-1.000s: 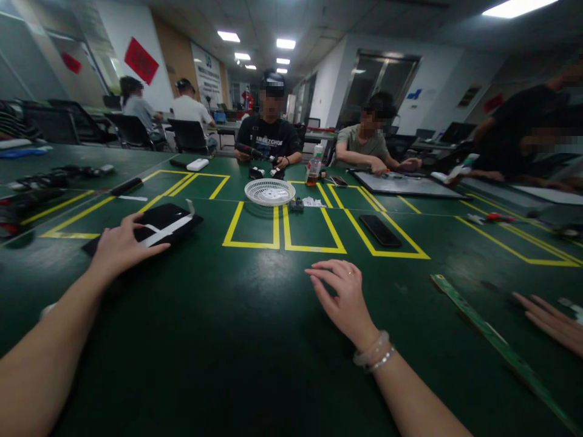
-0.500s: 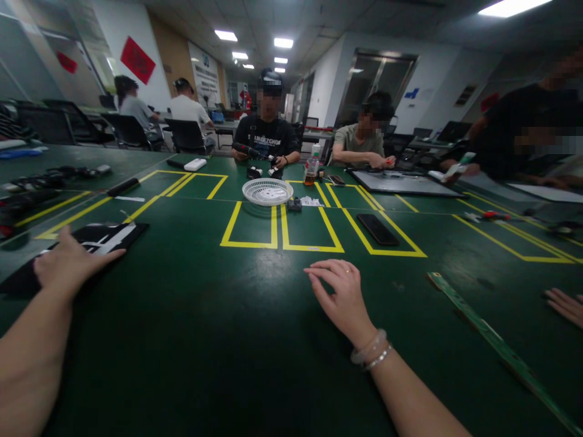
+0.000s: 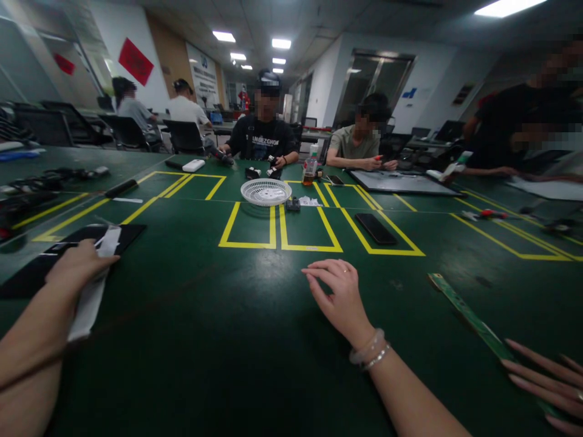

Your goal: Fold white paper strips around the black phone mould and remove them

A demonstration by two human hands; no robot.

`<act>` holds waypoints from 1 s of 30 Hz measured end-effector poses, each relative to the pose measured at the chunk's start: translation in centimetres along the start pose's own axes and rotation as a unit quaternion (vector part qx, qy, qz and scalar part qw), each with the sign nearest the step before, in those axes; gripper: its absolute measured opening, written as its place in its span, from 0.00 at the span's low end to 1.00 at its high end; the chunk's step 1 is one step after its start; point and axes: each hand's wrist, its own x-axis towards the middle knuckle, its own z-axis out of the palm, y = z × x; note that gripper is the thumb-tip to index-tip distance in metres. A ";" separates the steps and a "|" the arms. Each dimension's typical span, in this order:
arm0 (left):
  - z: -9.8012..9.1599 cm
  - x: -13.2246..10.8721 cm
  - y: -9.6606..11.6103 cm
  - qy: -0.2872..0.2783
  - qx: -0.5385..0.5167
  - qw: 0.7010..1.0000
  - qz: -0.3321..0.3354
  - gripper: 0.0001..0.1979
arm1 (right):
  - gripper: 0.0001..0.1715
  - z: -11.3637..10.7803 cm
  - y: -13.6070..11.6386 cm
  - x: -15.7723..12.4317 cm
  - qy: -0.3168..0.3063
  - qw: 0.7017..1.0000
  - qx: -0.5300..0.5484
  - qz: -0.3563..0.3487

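My left hand (image 3: 75, 267) is closed on a white strip (image 3: 86, 309), which hangs down past the palm toward the table's near edge. Under and beyond this hand lies a flat black sheet (image 3: 130, 235) with white lines on it. My right hand (image 3: 337, 294) rests on the green table, fingers curved and a gap between thumb and index finger; nothing is in it. A ring and two bracelets are on that hand and wrist. To its right lies a long, narrow green circuit board (image 3: 469, 315).
Another person's hand (image 3: 546, 376) reaches over the board from the right. Yellow tape outlines (image 3: 248, 245) mark the table. Farther out are a white basket (image 3: 266, 192), a black phone (image 3: 376, 229), a bottle (image 3: 310, 167) and dark cables (image 3: 50, 182). Several people sit around.
My left hand has lowered and curled, and the white strip has come off the black sheet toward me. Another person's hand has moved in over the circuit board. My right hand stays put.
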 end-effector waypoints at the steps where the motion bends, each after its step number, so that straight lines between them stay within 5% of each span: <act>1: 0.3 0.1 -0.4 0.052 0.024 0.998 -0.024 0.28 | 0.10 0.0 0.0 0.0 0.000 1.000 0.000 -0.001; 4: 1.1 0.9 1.1 0.133 0.052 0.990 -0.011 0.27 | 0.10 0.0 0.0 0.0 -0.004 1.000 0.000 -0.006; 6: 1.6 1.8 4.4 0.123 0.040 0.991 0.034 0.30 | 0.10 0.1 0.0 -0.1 -0.009 1.000 0.002 -0.015; 13: 4.3 2.7 21.8 -0.080 -0.049 0.987 0.129 0.28 | 0.08 0.5 -1.9 -0.7 -0.034 0.995 -0.035 -0.086; 17: 6.1 1.0 27.4 -0.141 -0.074 0.956 0.247 0.26 | 0.09 1.1 -2.9 -1.2 -0.092 0.984 -0.060 -0.139; 24: 6.3 0.2 28.8 -0.110 -0.080 0.944 0.299 0.23 | 0.11 1.3 -2.1 -0.9 -0.169 0.979 -0.010 -0.114; 27: 5.5 1.2 27.1 -0.044 -0.028 0.965 0.257 0.24 | 0.12 1.2 -1.1 -0.6 -0.156 0.984 0.036 -0.072; 30: 3.9 2.6 23.0 0.049 0.042 0.986 0.155 0.31 | 0.11 1.2 0.2 -0.2 -0.099 0.986 0.131 0.029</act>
